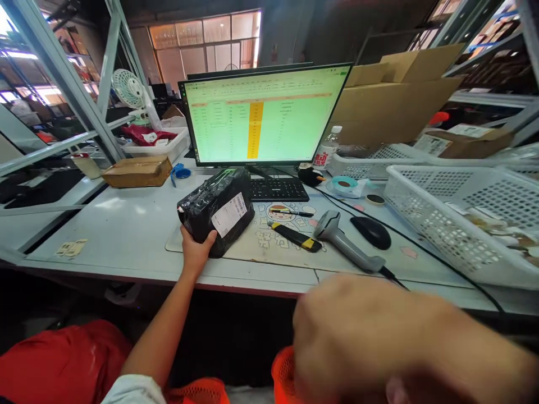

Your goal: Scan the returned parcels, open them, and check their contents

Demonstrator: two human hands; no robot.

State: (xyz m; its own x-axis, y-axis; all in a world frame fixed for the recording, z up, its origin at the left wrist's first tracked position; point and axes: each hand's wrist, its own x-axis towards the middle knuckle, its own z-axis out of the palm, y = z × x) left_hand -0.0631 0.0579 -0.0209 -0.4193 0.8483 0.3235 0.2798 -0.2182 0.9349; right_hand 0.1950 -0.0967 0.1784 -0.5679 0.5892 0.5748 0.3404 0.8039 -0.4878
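Note:
My left hand grips the lower near corner of a black plastic-wrapped parcel. The parcel sits tilted at the left end of the desk mat, and its white label faces me. Close to the camera, my right hand is raised in front of the desk edge, blurred by motion. Its fingers are hidden, so I cannot tell what they do. Beyond it, a grey barcode scanner lies on the mat beside a yellow-and-black utility knife and a pen.
A monitor stands behind a keyboard. A mouse lies right of the scanner, whose black cable crosses the desk. White plastic baskets line the right side. A cardboard box is at left. Orange baskets stand below the desk.

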